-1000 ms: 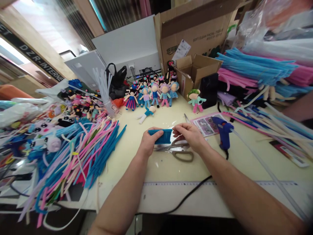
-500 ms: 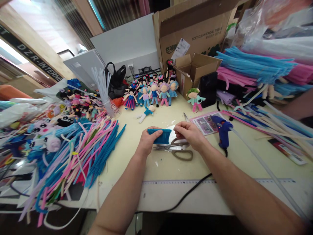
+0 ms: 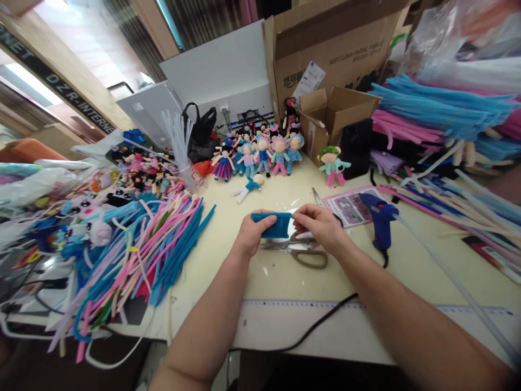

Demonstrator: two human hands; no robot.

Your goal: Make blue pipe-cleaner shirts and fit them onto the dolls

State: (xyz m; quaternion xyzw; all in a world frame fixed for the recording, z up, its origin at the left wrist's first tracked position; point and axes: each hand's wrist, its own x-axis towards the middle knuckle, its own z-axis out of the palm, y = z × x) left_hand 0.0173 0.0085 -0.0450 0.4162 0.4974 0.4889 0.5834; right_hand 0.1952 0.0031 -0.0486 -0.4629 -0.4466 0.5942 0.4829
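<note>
The left hand point(image 3: 253, 233) grips a teal fuzzy piece point(image 3: 279, 225) between thumb and fingers, holding it above the scissors point(image 3: 310, 257) on the table point(image 3: 228, 282). The right hand point(image 3: 315, 224) is partly closed, thumb and fingertips pinched together at the piece's right edge; whether they grip it, I cannot tell.

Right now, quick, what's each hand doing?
Left hand: closed on the blue fuzzy piece, thumb on top.
Right hand: fingertips pinched at the piece's right edge; whether they grip it, can't tell.
</note>
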